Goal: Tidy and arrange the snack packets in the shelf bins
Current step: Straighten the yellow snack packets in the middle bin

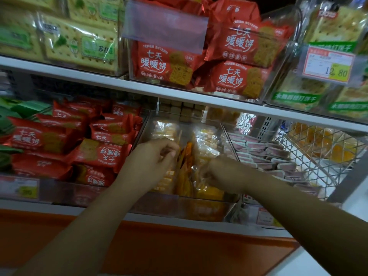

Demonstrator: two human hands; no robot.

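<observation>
A clear plastic bin [185, 207] on the lower shelf holds several orange and clear-wrapped snack packets [186, 176] standing on edge. My left hand [153, 156] reaches into the bin's left side, fingers curled and pinching the top of an upright packet. My right hand [221, 172] is in the bin's right side with its fingers curled round a clear-wrapped yellow packet [203, 182]. More clear packets [207, 140] lie at the back of the bin.
Left of the bin lies a heap of red biscuit packets [95, 150]. To the right is a bin of pink-edged packets [266, 156], then a white wire basket [322, 148]. The upper shelf [179, 92] carries bins of red and green cracker packs and a price tag [328, 66].
</observation>
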